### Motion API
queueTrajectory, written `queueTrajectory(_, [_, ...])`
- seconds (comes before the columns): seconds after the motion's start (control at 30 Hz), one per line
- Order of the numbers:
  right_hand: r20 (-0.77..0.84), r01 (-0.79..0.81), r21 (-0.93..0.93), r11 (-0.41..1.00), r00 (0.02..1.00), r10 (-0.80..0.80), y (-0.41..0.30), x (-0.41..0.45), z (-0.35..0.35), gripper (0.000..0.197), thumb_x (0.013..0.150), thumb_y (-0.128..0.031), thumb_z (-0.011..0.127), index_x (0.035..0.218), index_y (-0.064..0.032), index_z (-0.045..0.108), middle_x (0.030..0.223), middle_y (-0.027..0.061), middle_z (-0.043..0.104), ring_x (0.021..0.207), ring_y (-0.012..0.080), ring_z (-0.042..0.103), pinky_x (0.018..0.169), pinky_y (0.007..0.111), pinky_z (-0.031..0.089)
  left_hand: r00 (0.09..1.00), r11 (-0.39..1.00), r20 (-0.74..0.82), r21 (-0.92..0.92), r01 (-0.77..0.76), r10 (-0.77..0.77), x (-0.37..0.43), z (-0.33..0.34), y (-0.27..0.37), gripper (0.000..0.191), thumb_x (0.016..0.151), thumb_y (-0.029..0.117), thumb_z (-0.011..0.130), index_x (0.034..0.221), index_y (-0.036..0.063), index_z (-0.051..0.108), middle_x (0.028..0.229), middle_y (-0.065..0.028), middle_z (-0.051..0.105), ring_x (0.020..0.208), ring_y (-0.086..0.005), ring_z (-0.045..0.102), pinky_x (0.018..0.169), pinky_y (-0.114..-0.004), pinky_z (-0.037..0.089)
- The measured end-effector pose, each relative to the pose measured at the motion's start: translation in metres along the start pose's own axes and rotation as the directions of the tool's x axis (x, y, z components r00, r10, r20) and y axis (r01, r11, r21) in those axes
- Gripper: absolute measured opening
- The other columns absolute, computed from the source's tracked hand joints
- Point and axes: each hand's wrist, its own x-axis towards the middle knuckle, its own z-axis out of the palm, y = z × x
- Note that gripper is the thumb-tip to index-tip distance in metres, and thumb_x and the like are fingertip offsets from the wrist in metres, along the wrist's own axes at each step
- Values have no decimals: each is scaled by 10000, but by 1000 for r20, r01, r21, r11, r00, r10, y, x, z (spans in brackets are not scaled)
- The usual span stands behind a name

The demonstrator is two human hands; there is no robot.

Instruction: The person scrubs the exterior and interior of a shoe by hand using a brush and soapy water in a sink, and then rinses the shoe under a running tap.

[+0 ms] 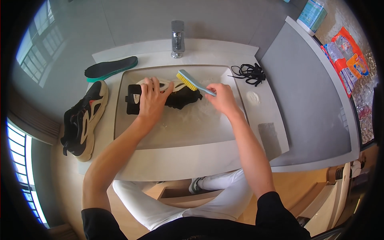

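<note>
A black and cream sneaker [183, 97] lies on its side in the rectangular basin [180, 132], which holds some cloudy water. My left hand [153, 97] grips the shoe from above, covering its middle. Left of that hand juts a black flap with a pale label [133, 105], seemingly the shoe's tongue. Between the fingers of my right hand [221, 96] is the handle of a light-blue scrub brush [187, 76]. Its yellow bristles face down over the shoe's upper right part; whether they touch it I cannot tell.
A chrome faucet [177, 40] rises behind the basin. The matching sneaker [85, 121] and a dark insole [111, 68] rest on the left counter. Black laces [250, 73], white powder [253, 97] and a grey patch [270, 138] lie right. Beyond the grey partition [309, 99] is an orange package [345, 60].
</note>
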Motion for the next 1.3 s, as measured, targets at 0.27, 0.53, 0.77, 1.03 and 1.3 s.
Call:
queueTrajectory(0.27, [-41, 7, 7, 1000, 999, -7, 11, 0, -3, 179, 803, -107, 782, 948, -17, 730, 808, 146, 717, 741, 255, 671, 718, 363, 525, 996, 998, 70, -41, 58, -55, -4, 10, 1, 865, 662, 48, 750, 1457, 259, 483, 1176, -215, 504, 1110, -395, 496, 951, -451, 376])
queueTrajectory(0.53, [73, -153, 285, 946, 988, 138, -23, -13, -42, 349, 918, -167, 695, 1241, -39, 662, 807, 51, 663, 681, 148, 645, 671, 312, 514, 873, 908, 486, -381, 172, 38, 0, -1, -11, 993, 632, 286, 874, 1503, 230, 401, 1110, -211, 559, 1045, -391, 564, 930, -454, 395])
queueTrajectory(0.77, [472, -270, 261, 927, 873, 122, -80, -49, -66, 434, 956, -68, 504, 1373, 40, 553, 803, 133, 670, 586, 197, 689, 555, 326, 539, 696, 630, 702, -610, 480, 150, -4, -14, -5, 1233, 633, 728, 747, 1538, 30, 282, 1159, -284, 645, 1087, -446, 623, 1017, -505, 417])
queueTrajectory(1.03, [503, -380, -224, 897, 744, 441, -112, -22, -65, 286, 893, -28, 469, 1078, 113, 636, 839, 149, 652, 615, 197, 683, 562, 346, 521, 677, 615, 677, -673, 411, 288, 4, -40, 2, 1086, 600, 569, 819, 1427, 33, 363, 1110, -286, 653, 1184, -479, 526, 1081, -522, 341])
queueTrajectory(1.3, [471, -171, -580, 796, 728, 499, -146, 16, -29, 172, 799, -9, 473, 767, 79, 617, 690, 173, 658, 637, 257, 666, 587, 400, 511, 704, 562, 688, -657, 502, 175, 2, -51, 19, 838, 629, 423, 796, 1234, -25, 427, 949, -247, 656, 965, -417, 630, 844, -464, 516])
